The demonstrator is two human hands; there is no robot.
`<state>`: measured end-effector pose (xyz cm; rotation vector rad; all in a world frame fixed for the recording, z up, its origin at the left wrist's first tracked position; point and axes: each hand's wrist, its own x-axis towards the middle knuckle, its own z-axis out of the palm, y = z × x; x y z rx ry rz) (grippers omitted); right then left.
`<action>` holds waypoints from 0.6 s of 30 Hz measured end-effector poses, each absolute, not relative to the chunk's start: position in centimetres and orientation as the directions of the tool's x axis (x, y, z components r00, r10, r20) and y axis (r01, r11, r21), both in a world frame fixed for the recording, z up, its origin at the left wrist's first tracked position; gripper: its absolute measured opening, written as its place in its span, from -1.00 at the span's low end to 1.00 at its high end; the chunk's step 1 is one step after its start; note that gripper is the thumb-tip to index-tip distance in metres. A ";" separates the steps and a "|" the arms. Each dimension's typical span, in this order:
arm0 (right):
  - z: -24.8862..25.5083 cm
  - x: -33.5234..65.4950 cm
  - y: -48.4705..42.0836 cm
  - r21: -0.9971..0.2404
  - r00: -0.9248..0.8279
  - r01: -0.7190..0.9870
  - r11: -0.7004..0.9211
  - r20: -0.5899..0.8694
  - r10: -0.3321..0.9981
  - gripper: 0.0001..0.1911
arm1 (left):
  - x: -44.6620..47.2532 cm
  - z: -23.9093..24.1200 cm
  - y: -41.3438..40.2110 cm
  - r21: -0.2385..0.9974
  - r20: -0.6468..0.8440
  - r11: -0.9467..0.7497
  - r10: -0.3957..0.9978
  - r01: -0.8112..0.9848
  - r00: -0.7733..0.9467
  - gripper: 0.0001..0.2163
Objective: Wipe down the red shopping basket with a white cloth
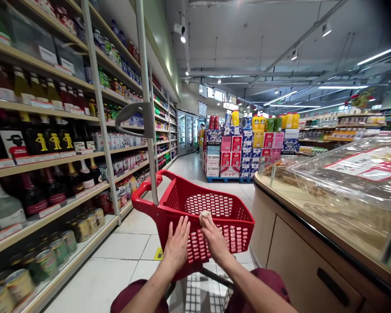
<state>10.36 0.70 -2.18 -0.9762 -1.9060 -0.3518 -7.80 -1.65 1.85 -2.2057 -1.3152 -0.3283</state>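
A red plastic shopping cart basket point(237, 226) with a perforated wall stands right in front of me. My left hand point(177, 245) lies flat against its near side, fingers stretched out, holding nothing. At the rim, my right hand point(214, 239) presses a crumpled off-white cloth point(205, 214) under its fingertips. The cloth covers a small piece of the rim. A grey pole point(145, 87) with a grey loop handle point(135, 119) rises from the cart's left end.
Shelves of bottles and cans point(48, 213) line the left side. At right stands a wooden counter point(289, 243) with clear plastic food boxes point(355, 174). Stacked drink cartons point(231, 158) fill the middle distance. Glass-door fridges point(186, 130) are farther back.
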 end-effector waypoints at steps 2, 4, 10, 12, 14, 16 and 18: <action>-3.4 10.2 0.5 -0.119 -0.304 0.742 0.660 0.818 0.489 -0.68 | -8.3 1.1 -1.8 -0.340 0.475 -0.380 0.720 0.861 0.505 -0.43; -3.7 10.1 0.4 -0.115 -0.327 0.720 0.685 0.814 0.480 -0.68 | -8.9 0.2 -1.8 -0.336 0.499 -0.373 0.708 0.865 0.500 -0.42; -0.3 9.3 1.0 -0.210 -0.227 0.664 0.717 0.858 0.461 -0.69 | -10.1 0.4 -1.9 -0.204 0.605 -0.371 0.680 0.906 0.415 -0.38; 0.4 8.8 0.6 -0.261 -0.216 0.639 0.724 0.842 0.494 -0.70 | -10.0 0.8 -1.8 -0.110 0.621 -0.401 0.687 0.909 0.378 -0.37; 1.0 8.1 0.1 -0.332 -0.183 0.594 0.733 0.831 0.525 -0.73 | -9.3 1.0 -1.8 0.038 0.630 -0.451 0.703 0.892 0.329 -0.39; 1.8 6.9 -0.4 -0.401 -0.154 0.513 0.759 0.827 0.541 -0.79 | -8.1 1.1 -1.8 0.241 0.627 -0.519 0.728 0.820 0.277 -0.46; 2.6 5.5 -0.6 -0.483 -0.104 0.414 0.771 0.817 0.568 -0.85 | -7.0 1.3 -1.8 0.418 0.622 -0.566 0.748 0.710 0.230 -0.52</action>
